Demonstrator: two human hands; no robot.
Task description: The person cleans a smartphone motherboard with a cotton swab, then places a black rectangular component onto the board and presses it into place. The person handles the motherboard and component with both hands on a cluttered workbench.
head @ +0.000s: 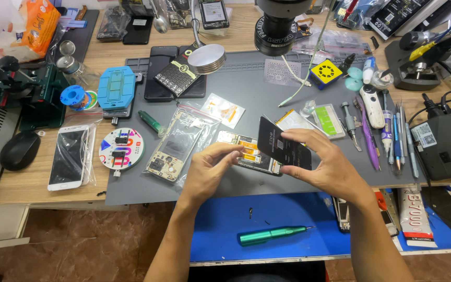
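Observation:
My right hand (323,163) holds a flat black battery (280,147) by its edges, tilted above an opened phone frame (246,153) that lies on the grey work mat (246,94). My left hand (210,169) rests on the mat just left of the frame, fingers curled, fingertips touching the frame's left end near its gold circuit parts. The battery hides most of the frame's right half.
A bagged phone frame (176,146) lies left of my hands, a white phone (69,156) and round disc (121,149) further left. Tweezers and pens (387,136) lie at right. A green electric screwdriver (270,235) rests on the blue mat. A microscope lens (277,28) hangs overhead.

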